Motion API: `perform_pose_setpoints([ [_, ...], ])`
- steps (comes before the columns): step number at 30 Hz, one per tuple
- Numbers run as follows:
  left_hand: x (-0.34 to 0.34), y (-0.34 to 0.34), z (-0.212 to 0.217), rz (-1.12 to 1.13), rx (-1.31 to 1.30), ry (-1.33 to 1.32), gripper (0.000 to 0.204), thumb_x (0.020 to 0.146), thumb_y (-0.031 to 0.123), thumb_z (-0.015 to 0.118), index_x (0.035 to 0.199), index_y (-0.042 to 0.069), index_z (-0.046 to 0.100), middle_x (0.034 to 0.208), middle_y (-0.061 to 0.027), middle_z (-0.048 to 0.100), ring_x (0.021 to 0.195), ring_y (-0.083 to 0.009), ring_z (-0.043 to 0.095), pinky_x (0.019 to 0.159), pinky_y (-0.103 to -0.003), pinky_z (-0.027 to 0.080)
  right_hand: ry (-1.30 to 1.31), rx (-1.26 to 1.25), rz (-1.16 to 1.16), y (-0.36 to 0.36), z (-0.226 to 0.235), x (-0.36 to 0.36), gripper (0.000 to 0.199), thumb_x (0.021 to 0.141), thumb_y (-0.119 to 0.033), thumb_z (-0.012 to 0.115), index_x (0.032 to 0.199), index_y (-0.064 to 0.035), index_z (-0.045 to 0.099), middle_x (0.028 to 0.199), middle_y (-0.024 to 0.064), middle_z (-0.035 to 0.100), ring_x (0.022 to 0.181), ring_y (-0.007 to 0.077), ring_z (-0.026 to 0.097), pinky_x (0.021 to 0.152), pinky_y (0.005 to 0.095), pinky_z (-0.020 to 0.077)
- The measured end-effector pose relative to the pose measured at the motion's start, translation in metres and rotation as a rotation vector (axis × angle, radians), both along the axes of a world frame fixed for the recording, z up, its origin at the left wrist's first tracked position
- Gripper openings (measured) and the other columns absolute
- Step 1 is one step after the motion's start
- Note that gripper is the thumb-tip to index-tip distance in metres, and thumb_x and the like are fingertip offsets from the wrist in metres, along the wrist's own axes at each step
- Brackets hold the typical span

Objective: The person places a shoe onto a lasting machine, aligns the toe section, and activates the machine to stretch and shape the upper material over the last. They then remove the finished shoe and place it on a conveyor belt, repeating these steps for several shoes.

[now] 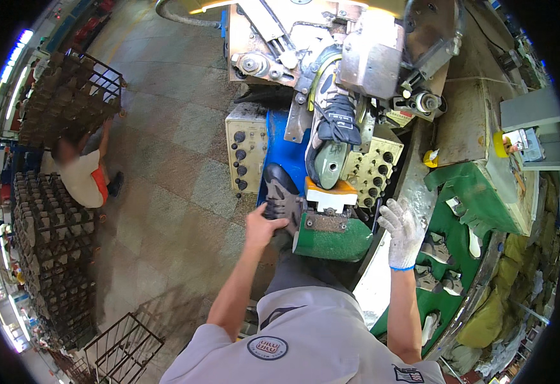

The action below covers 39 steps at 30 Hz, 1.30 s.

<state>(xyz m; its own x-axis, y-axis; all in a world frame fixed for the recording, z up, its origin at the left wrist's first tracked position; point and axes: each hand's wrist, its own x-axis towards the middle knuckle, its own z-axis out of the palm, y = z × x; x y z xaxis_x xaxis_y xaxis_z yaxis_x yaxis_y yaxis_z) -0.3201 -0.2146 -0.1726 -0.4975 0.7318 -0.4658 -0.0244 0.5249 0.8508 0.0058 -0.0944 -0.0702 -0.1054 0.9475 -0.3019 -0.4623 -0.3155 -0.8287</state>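
Note:
My bare left hand (264, 225) grips a dark grey-brown shoe (282, 198) by its near end, just left of the machine's green padded rest (331, 240). A second shoe (336, 115), grey and black with dark laces, is set in the machine, its far end between the metal clamps. The green shoe last (331, 165) inside it shows a round hole and sits over an orange-topped support (330, 192). In a white knit glove with a blue cuff, my right hand (400, 233) is held up with fingers apart and nothing in them, right of the green rest.
Two control boxes with black knobs, one left (246, 153) and one right (372, 169), flank the machine. On the right, a green conveyor (465, 256) carries several shoes. At far left a person (85, 176) bends beside racks (53, 256). A metal frame (123, 349) stands lower left.

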Motion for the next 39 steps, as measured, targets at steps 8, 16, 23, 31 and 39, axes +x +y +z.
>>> perform_pose_setpoints([
  [8,-0.044,-0.016,0.194,-0.322,0.481,-0.546,0.059,0.056,-0.001,0.086,0.112,-0.01,0.07,0.102,-0.0097,0.074,0.088,-0.017,0.068,0.081,-0.03,0.055,0.245,0.233,0.304,-0.039,0.078,-0.067,0.078,0.1,-0.055,0.052,0.148,0.0052,0.039,0.135,0.0209,0.06,0.122,0.0345,0.061,0.104,0.0458,0.048],
  [16,0.135,0.051,0.208,-0.46,0.428,-0.333,0.044,0.089,0.021,0.071,0.124,-0.007,0.064,0.118,-0.0109,0.069,0.11,-0.0175,0.064,0.099,-0.032,0.047,0.653,-0.043,0.079,-0.045,0.081,0.024,0.061,0.091,-0.029,0.069,0.141,-0.0003,0.051,0.12,0.0115,0.068,0.102,0.0206,0.069,0.092,0.0349,0.0559],
  [23,0.331,0.07,0.152,-0.805,0.187,-0.722,0.051,0.084,0.02,0.076,0.125,-0.008,0.061,0.11,-0.0087,0.068,0.096,-0.0156,0.061,0.088,-0.029,0.047,0.165,0.188,-0.265,-0.119,0.053,0.174,0.082,0.083,-0.03,0.074,0.15,0.0032,0.04,0.14,0.0121,0.056,0.127,0.0191,0.052,0.11,0.0333,0.0384],
  [31,0.47,0.028,0.101,-1.341,-0.098,-0.251,0.047,0.095,0.016,0.071,0.131,-0.01,0.058,0.127,-0.0188,0.066,0.117,-0.0235,0.063,0.104,-0.033,0.047,-0.463,-0.257,-0.615,-0.284,-0.067,0.392,0.077,0.081,-0.045,0.074,0.142,-0.002,0.054,0.125,0.0188,0.067,0.115,0.0247,0.063,0.1,0.0338,0.0478],
  [39,0.517,0.006,0.035,-1.581,-0.151,0.045,0.041,0.094,0.017,0.071,0.125,-0.009,0.062,0.117,-0.0162,0.07,0.109,-0.0215,0.066,0.097,-0.032,0.05,-1.025,-1.186,-0.585,-0.4,-0.174,0.568,0.084,0.077,-0.066,0.07,0.122,0.0051,0.063,0.123,0.0286,0.066,0.114,0.0386,0.065,0.096,0.0442,0.0517],
])
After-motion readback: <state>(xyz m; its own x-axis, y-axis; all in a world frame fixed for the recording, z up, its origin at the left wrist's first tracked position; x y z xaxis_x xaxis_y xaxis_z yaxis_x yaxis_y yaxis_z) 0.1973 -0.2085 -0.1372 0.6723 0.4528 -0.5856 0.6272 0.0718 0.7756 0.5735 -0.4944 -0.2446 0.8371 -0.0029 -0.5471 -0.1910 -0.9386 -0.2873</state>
